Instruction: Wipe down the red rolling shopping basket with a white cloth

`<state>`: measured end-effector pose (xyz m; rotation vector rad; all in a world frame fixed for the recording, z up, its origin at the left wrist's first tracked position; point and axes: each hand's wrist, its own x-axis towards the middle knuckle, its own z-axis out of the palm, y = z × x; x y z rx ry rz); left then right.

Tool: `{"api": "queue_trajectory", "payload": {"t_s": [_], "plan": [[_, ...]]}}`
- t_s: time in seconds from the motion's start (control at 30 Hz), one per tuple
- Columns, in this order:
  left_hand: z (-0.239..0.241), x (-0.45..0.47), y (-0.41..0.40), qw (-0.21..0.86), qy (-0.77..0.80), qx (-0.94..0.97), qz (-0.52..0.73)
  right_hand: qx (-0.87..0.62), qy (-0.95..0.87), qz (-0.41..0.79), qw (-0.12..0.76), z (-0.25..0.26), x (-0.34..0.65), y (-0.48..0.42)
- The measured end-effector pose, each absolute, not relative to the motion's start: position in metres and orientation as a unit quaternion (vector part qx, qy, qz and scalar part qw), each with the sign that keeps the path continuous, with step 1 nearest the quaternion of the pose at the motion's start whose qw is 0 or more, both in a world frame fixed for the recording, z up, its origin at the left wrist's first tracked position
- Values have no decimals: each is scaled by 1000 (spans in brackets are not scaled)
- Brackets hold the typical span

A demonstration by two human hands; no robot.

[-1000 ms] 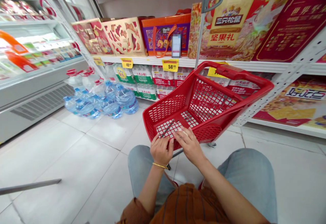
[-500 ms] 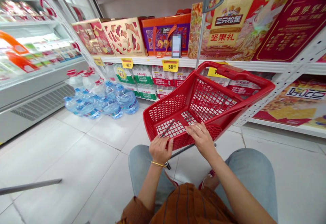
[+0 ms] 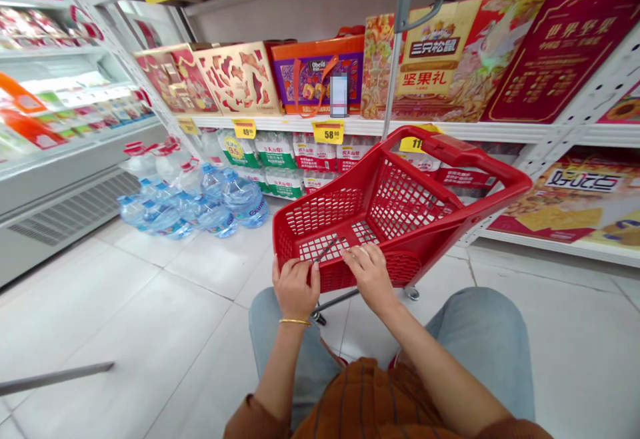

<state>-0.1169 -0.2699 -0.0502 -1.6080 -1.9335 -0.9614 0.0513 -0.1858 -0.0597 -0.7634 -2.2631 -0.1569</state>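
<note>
A red plastic shopping basket (image 3: pixel 400 206) on small wheels stands tilted on the white tiled floor in front of me. My left hand (image 3: pixel 295 289) is closed round the basket's near rim at its left corner. My right hand (image 3: pixel 369 274) rests on the same rim a little to the right, fingers curled over the edge. A thin grey metal bar (image 3: pixel 327 250) shows through the mesh between my hands. My knees in light blue jeans sit just below.
Shelves with boxed gift sets (image 3: pixel 315 76) and packs of bottled water (image 3: pixel 280 152) run along the right. Large water bottles (image 3: pixel 200 199) lie heaped on the floor at the left, beside a white chiller cabinet (image 3: pixel 60 206). A grey pole (image 3: pixel 395 46) rises behind the basket.
My left hand has shifted left along the near rim. My right hand went right along the rim and has come back toward the middle. The view has dropped slightly.
</note>
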Motion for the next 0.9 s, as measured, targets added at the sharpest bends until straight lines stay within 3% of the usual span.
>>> {"api": "queue_trajectory", "payload": {"t_s": [0.3, 0.53, 0.9], "plan": [[-51, -60, -244, 134, -687, -590, -402, -278, -877, -61, 387, -61, 45, -200], [-71, -70, -252, 212, -646, -658, -323, -259, -882, -66, 387, -61, 56, -199], [-73, -74, -251, 238, -642, -666, -296, -243, -886, -82, 386, -57, 75, -184]]}}
